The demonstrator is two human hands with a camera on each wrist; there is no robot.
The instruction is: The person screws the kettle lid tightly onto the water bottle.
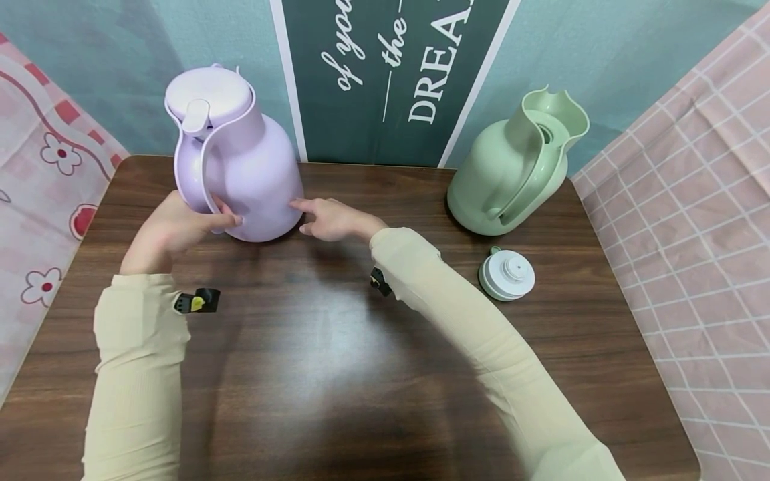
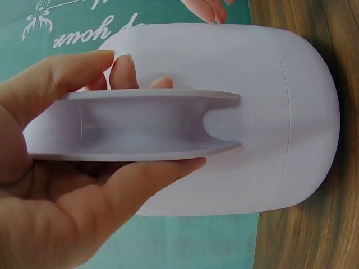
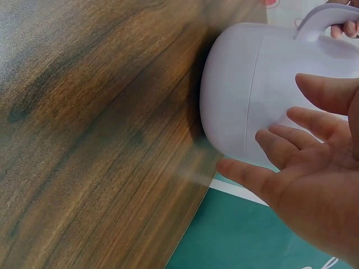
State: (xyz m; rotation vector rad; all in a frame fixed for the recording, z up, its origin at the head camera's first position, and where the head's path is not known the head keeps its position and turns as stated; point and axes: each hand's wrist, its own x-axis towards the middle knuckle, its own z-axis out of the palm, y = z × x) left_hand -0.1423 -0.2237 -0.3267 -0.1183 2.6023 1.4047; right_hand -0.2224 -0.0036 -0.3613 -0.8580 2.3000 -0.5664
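Observation:
A lavender thermos jug point(image 1: 259, 177) with its lid point(image 1: 207, 93) on is upright at the back left of the table. My left hand point(image 1: 171, 227) grips the jug's handle point(image 2: 151, 123), with fingers and thumb on either side of it in the left wrist view. On the jug's other side is my right hand point(image 1: 333, 219), its fingers extended at the lower body. In the right wrist view those fingers point(image 3: 280, 143) are spread and hold nothing; whether they touch the jug I cannot tell.
A green thermos jug point(image 1: 481, 174) with an uncovered mouth stands at the back right. In front of it a white stopper point(image 1: 508, 275) lies on the wooden table point(image 1: 325, 374). A lettered cloth point(image 1: 385, 80) hangs behind; pink cloths point(image 1: 710, 200) flank the sides.

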